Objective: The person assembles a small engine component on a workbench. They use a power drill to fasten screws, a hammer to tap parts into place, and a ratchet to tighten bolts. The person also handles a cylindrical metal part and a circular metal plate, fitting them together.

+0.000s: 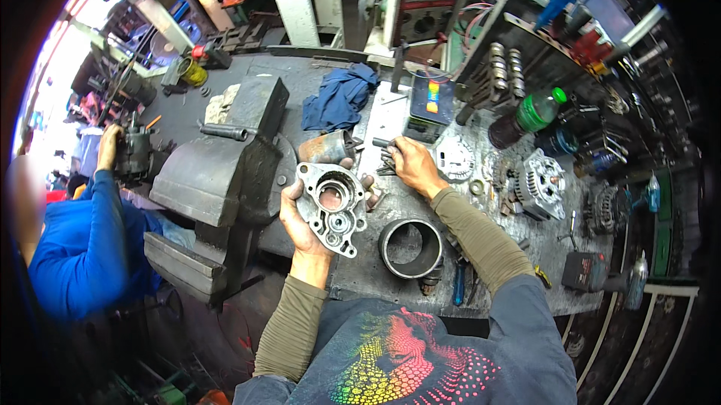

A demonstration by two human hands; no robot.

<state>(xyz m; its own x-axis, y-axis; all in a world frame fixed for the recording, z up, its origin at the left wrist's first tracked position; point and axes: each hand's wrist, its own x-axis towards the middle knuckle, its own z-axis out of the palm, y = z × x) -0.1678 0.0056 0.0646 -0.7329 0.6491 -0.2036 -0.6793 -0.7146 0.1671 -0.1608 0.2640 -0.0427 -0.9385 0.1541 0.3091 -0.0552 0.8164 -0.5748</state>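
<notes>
My left hand (303, 226) grips a cast light-metal housing (347, 213) with a large round bore and several bolt holes, its open face turned up toward me. The fingers wrap behind it, and their tips show past its far edges. Ahead and to the right, my right hand (417, 167) is closed, fingertips down among small dark metal pieces (387, 161) on the bench; what it pinches is mostly hidden. A rusty metal cylinder (324, 147) lies just beyond the housing. Nearer to me, a thick dark steel ring (411, 274) stands on the bench, right of the housing.
A big bench vise (203, 179) is at left, and past it a person in blue handles a motor-like part (135, 155). A blue cloth (339, 97), a battery-like box (431, 108), a green-capped bottle (529, 116), an alternator (539, 185) and a screwdriver (459, 282) occupy the bench.
</notes>
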